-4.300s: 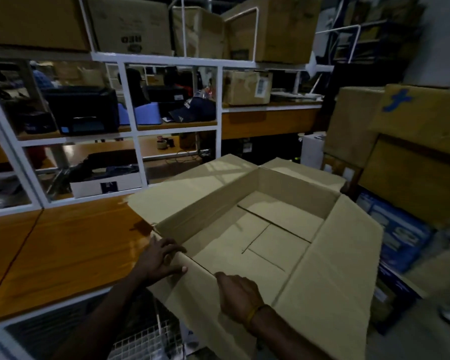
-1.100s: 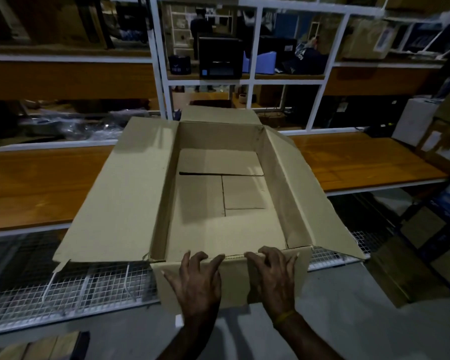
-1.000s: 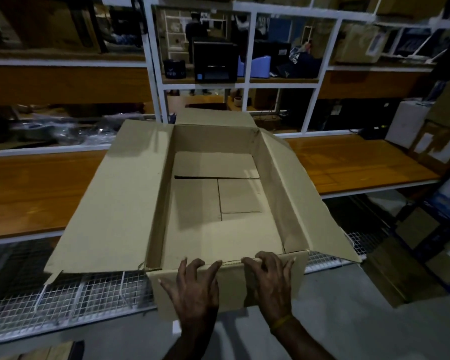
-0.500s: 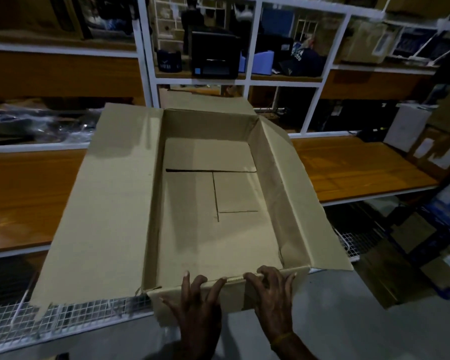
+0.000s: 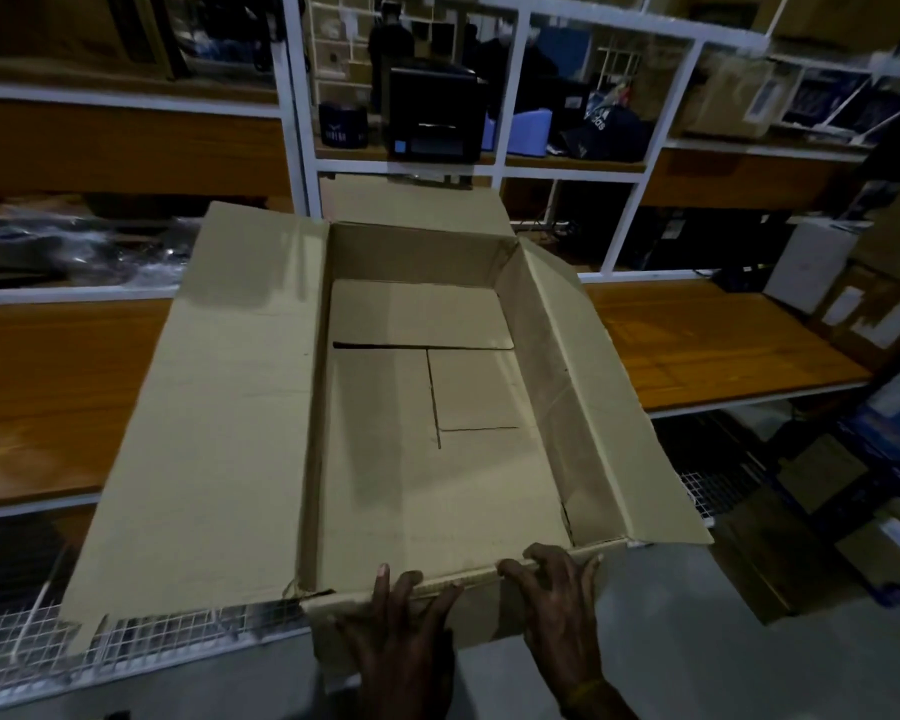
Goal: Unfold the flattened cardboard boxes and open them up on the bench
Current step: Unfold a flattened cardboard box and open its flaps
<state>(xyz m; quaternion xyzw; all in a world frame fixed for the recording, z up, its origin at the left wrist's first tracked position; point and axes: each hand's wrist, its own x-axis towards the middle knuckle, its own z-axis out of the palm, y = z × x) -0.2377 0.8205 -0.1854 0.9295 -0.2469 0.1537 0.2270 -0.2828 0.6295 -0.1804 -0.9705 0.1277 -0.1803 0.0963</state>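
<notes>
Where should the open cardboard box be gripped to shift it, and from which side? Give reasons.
Grip the cardboard box at the rim of its near short wall, from the near side, where the left hand and right hand rest. That folded edge looks stiff and faces the person; the long side flaps splay outward and would probably bend.

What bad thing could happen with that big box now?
1. The box's near end seems to stick out past the bench, and only the left hand and right hand steady it there. Letting go might tip it toward the floor.
2. The bottom flaps just overlap, with a dark gap and no tape that I can see. Heavy stuff could push through.
3. The corner by the left hand looks torn; tugging may rip it more.
</notes>
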